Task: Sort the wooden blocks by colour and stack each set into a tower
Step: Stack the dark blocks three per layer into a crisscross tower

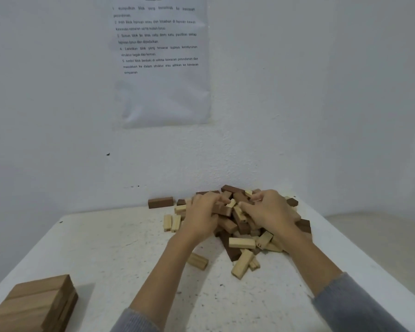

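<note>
- Left hand (pixel 201 218) grips a dark brown wooden block (pixel 223 209) atop the pale-and-dark block heap (pixel 242 243).
- Right hand (pixel 272 212) curls its fingers into it; grip unclear.

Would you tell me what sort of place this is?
Likely a plain room set up for a task: a printed instruction sheet on the bare white wall, a speckled white table, and a pile of wooden blocks.
</note>
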A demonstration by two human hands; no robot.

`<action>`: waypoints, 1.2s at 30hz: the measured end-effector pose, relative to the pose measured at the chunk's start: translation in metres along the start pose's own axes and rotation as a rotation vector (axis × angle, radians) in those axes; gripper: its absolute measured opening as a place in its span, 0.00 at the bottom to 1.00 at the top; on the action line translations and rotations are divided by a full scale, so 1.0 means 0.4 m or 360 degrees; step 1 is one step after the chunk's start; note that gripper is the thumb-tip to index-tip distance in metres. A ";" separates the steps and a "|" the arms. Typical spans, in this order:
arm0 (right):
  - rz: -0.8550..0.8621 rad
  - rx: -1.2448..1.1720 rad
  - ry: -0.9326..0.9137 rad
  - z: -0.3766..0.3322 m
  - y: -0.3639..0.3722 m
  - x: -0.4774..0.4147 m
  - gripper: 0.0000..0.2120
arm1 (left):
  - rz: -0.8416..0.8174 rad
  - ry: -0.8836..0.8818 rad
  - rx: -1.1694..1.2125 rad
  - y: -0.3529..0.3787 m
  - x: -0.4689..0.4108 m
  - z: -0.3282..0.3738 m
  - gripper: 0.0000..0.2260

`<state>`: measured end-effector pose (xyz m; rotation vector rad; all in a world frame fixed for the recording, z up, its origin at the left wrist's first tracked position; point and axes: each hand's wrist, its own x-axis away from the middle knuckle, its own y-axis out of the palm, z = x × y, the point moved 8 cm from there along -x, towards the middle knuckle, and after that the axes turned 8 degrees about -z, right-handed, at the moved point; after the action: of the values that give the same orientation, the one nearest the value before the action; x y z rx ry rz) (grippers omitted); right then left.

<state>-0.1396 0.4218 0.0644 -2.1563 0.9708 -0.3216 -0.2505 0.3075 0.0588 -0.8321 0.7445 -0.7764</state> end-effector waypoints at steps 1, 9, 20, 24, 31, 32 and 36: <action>0.0024 0.0140 0.0000 0.002 0.006 -0.004 0.12 | -0.0032 -0.0022 -0.0093 0.008 -0.002 -0.005 0.24; 0.0180 0.0183 -0.0035 0.017 0.006 -0.016 0.12 | -0.0023 0.0052 -0.0478 0.016 -0.002 -0.011 0.16; 0.0210 -0.1236 -0.0286 -0.020 -0.017 -0.003 0.07 | 0.0059 -0.0409 0.1195 -0.048 0.020 -0.048 0.09; -0.0004 -0.0581 -0.0371 -0.038 0.033 -0.002 0.05 | -0.0005 -0.0612 0.1465 -0.037 0.024 -0.053 0.09; -0.0040 0.1028 -0.0561 -0.098 0.112 0.039 0.19 | 0.0120 -0.0669 0.1607 -0.064 0.040 -0.075 0.11; -0.0036 0.1044 -0.0557 -0.099 0.119 0.040 0.19 | 0.0127 -0.0669 0.1589 -0.067 0.042 -0.075 0.11; 0.0044 0.0688 -0.0501 -0.101 0.088 0.043 0.15 | 0.0174 -0.0654 0.1416 -0.093 0.047 -0.062 0.07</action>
<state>-0.1666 0.3723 0.0663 -1.7318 0.6788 -0.1530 -0.2720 0.2667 0.0740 -0.1222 0.0342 -0.7084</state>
